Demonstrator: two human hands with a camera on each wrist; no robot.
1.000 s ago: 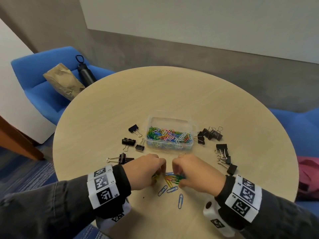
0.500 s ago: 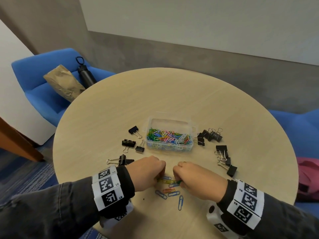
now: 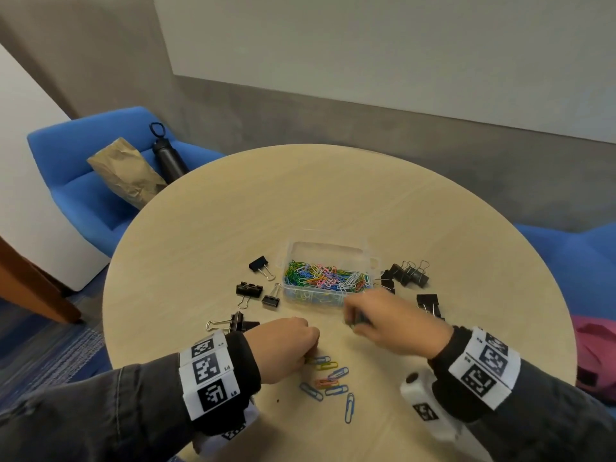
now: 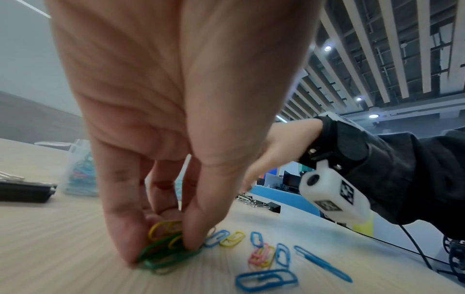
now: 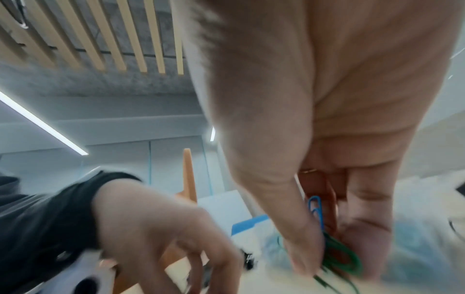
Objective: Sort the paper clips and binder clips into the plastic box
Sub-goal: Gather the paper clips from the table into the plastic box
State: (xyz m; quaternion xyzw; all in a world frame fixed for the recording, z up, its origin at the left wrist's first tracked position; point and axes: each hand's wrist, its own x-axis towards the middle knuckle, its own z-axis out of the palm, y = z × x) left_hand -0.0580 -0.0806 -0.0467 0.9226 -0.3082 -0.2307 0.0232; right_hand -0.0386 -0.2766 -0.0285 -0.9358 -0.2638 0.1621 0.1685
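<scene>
Lifting away from the loose pile, my right hand (image 3: 390,323) now carries pinched green and blue paper clips (image 5: 334,250) toward the plastic box (image 3: 328,278), while my left hand (image 3: 283,348) stays on the bench (image 3: 233,228), pinching more paper clips (image 4: 166,252).

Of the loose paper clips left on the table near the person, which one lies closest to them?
The long blue paper clip, lying almost straight toward the person. It sits alone, nearer the table edge than the blue, yellow and pink clips clustered beyond it.
</scene>
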